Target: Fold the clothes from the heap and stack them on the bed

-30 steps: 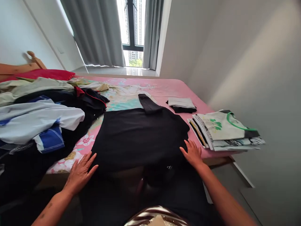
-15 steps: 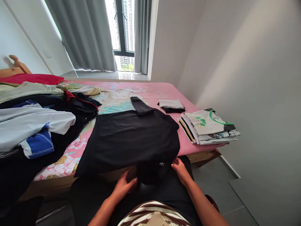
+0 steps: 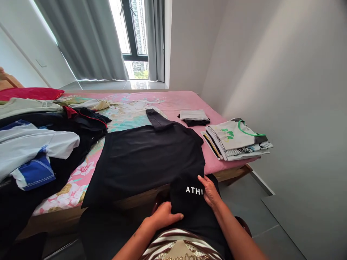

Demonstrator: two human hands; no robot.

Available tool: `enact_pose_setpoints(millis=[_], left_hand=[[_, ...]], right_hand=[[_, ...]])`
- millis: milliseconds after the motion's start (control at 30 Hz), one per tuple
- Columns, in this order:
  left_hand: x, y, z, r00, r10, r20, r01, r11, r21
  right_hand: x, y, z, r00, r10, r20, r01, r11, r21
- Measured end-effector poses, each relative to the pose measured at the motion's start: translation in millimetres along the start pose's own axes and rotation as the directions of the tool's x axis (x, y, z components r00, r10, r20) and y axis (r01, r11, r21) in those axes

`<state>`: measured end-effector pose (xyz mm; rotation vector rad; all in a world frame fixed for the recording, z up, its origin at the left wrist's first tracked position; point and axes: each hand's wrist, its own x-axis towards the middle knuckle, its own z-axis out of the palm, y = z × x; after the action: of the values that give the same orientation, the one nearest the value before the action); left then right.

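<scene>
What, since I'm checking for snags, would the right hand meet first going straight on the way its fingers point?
Probably the body of the black long-sleeved top; the right hand touches its lettered sleeve, though depth is unclear.

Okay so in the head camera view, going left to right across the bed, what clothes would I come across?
Loose heap of clothes → spread black garment → stack of folded clothes.

Black shirt (image 3: pixel 151 155), white lettering (image 3: pixel 192 190); pink floral bedsheet (image 3: pixel 184 99); piled garment (image 3: pixel 93 117) seemingly navy, red-piped.
</scene>
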<state>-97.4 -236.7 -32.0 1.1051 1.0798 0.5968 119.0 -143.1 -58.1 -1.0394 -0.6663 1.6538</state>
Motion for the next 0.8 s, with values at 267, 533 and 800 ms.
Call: enact_pose_setpoints(millis=[267,533,800], left_hand=[[-1.3,52.2,14.9,0.999,0.013,0.047,0.024,0.699,-0.714],[1.3,77.4,17.2,0.999,0.001,0.048,0.040,0.526,-0.850],[-20.0,43.7,35.6,0.975,0.215,0.065,-0.128,0.769,-0.626]], right_hand=[[-61.8,-7.5,-2.8,0.899,0.258,0.353,-0.194,0.959,-0.205],[-105.0,-5.4,4.2,0.970,0.085,0.230,0.083,0.769,-0.633],[-102.2,-34.0,16.0,0.765,-0.509,0.395,0.594,0.319,-0.739]])
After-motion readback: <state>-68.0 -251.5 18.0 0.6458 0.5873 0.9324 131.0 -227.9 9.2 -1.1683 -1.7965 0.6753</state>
